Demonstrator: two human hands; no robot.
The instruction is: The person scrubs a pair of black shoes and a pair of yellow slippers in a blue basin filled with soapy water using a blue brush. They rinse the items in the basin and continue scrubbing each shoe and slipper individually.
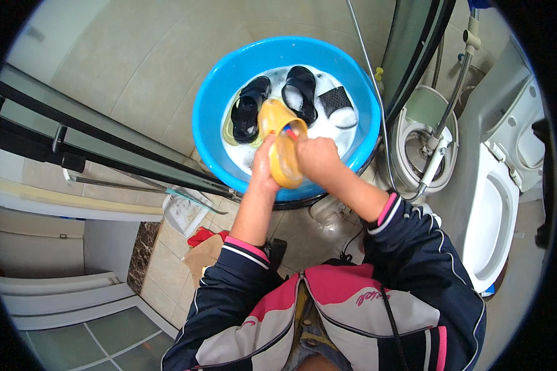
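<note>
Yellow clog (281, 159): in left hand (263, 167)
Right hand (319, 159): curled, contents unclear
Blue basin (205, 127): black sandals (247, 114) inside, unfinished, I judge

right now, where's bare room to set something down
Beige floor tiles between the marbled strip and brown sheet look free. In the blue basin, foam lies open below the textured black slipper. Crowded: its middle, where left hand and right hand meet at a yellow clog beside black sandals.

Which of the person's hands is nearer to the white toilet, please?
Right. The right hand, at the opening of the yellow shoe, is to the left of the white toilet. The left hand holds the shoe's left side, farther left.
</note>
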